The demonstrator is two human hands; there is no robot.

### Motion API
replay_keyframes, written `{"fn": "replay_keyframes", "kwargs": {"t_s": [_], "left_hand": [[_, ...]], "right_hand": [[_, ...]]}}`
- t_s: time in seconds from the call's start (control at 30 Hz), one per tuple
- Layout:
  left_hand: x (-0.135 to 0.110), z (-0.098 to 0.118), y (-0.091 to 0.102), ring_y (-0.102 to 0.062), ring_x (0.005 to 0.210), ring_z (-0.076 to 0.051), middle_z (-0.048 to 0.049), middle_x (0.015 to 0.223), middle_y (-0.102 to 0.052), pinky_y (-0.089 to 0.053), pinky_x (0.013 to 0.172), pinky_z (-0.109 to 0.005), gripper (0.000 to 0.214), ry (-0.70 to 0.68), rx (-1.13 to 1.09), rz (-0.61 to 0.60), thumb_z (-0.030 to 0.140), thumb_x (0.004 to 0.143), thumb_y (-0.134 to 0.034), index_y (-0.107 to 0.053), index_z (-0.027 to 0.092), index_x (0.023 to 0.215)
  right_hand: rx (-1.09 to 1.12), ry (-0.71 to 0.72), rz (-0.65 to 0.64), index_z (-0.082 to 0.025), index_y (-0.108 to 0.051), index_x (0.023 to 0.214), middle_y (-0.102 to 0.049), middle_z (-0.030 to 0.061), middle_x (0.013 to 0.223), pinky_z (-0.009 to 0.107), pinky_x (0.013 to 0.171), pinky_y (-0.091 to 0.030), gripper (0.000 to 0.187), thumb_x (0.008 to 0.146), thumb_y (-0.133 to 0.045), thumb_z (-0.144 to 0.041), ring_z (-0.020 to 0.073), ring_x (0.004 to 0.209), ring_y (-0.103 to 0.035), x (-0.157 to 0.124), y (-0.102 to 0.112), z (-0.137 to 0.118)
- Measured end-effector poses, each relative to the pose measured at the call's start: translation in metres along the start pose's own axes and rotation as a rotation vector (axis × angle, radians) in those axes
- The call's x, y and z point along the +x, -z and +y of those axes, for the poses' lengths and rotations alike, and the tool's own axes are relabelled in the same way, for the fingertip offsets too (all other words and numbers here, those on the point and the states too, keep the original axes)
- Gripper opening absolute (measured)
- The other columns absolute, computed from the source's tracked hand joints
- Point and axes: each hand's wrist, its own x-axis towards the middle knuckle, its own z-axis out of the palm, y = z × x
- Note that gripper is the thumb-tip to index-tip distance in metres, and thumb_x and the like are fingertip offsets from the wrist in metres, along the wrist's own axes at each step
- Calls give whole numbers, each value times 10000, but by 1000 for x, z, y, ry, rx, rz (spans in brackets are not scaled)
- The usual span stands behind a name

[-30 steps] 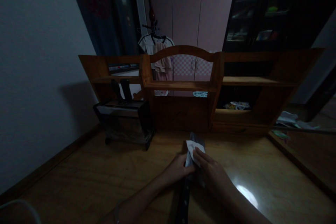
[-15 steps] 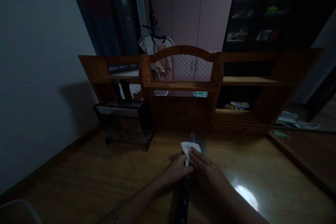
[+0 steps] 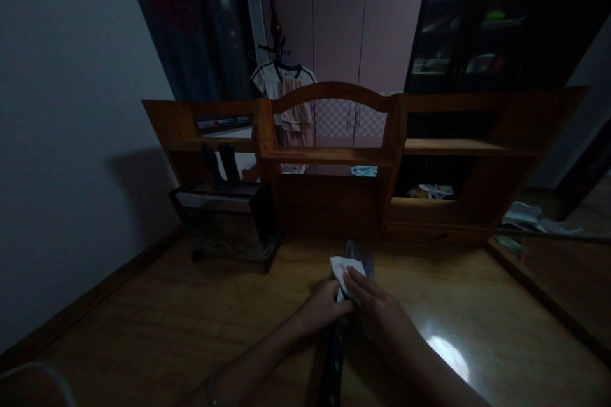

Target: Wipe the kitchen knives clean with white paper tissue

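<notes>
A large knife lies along the wooden table, its dark handle (image 3: 334,362) toward me and its grey blade (image 3: 361,255) pointing away. My left hand (image 3: 321,310) is closed around the knife where handle meets blade. My right hand (image 3: 377,308) presses a white tissue (image 3: 340,270) onto the blade, fingers curled over it. The light is dim, so fine detail is lost.
A dark knife block (image 3: 226,219) with two handles sticking up stands at the back left of the table (image 3: 167,324). A wooden shelf unit (image 3: 334,159) runs along the back edge. A grey wall is at the left. Papers (image 3: 529,216) lie at the right.
My right hand and the tissue slid slightly to the left and away along the blade. My left hand stayed in place on the knife.
</notes>
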Motion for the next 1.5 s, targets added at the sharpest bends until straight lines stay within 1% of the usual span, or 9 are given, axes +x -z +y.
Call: {"fn": "replay_keyframes", "kwargs": {"t_s": [0.17, 0.3, 0.4, 0.57, 0.73, 0.83, 1.0, 1.33, 1.5], "left_hand": [[0, -1, 0, -562, 787, -155, -26, 875, -632, -426, 663, -212, 239, -10, -23, -8, 207, 738, -610, -623, 98, 951], [0, -5, 0, -562, 772, -157, -27, 857, -632, -423, 653, -215, 237, -8, -8, 1, 220, 735, -617, -623, 95, 936], [1, -7, -1, -564, 772, -160, -30, 864, -633, -423, 649, -219, 243, -2, -8, -5, 224, 736, -610, -620, 97, 943], [1, -6, 0, -559, 761, -156, -25, 859, -629, -418, 638, -216, 261, 1, -4, 1, 232, 733, -610, -616, 100, 958], [-1, -3, -1, -555, 761, -155, -24, 859, -625, -419, 645, -217, 270, 26, 0, 5, 230, 732, -603, -617, 102, 969], [-1, 0, -1, -557, 761, -157, -27, 859, -624, -418, 635, -214, 271, 36, 8, 15, 206, 722, -594, -618, 99, 970], [0, 2, -1, -548, 739, -148, -14, 802, -615, -407, 624, -205, 206, 21, 21, 27, 180, 707, -585, -622, 100, 894], [0, -3, -1, -525, 711, -138, -10, 780, -597, -381, 599, -201, 173, 36, 41, 11, 190, 722, -563, -618, 102, 861], [1, -6, -1, -512, 682, -128, 0, 750, -581, -376, 583, -197, 161, 30, 49, 24, 169, 704, -561, -605, 102, 843]], "right_hand": [[30, 22, 39, -248, -423, 1382, -382, 89, 1445, 376, 1035, -409, 702, 740, -406, 38, 220, 1270, -442, -2, -3, 5], [39, 40, 30, -232, -407, 1391, -385, 105, 1441, 380, 1034, -407, 689, 753, -407, 27, 220, 1278, -431, -2, -2, 5], [24, 19, 25, -207, -433, 1378, -396, 125, 1431, 384, 1029, -412, 648, 763, -433, -1, 237, 1266, -446, -1, -1, 3], [8, 18, 57, -233, -441, 1372, -403, 103, 1429, 385, 1035, -403, 654, 762, -427, 4, 233, 1267, -443, -1, -3, 4], [29, 37, 92, -218, -455, 1362, -422, 120, 1414, 391, 1017, -424, 641, 762, -426, 6, 238, 1251, -464, -1, -4, 4], [33, 39, 71, -214, -455, 1363, -426, 122, 1411, 386, 1021, -420, 644, 757, -441, 5, 242, 1252, -463, -1, -1, 2], [27, 19, 55, -203, -468, 1354, -424, 126, 1409, 405, 1007, -433, 611, 775, -439, -11, 258, 1246, -467, 0, 2, 0], [21, 48, 51, -173, -433, 1377, -398, 136, 1427, 393, 1018, -426, 577, 815, -398, -44, 243, 1268, -442, -1, 1, 1], [4, 38, 35, -192, -423, 1383, -396, 128, 1432, 381, 1016, -427, 559, 838, -404, -69, 233, 1265, -447, -1, 3, 0]]}}
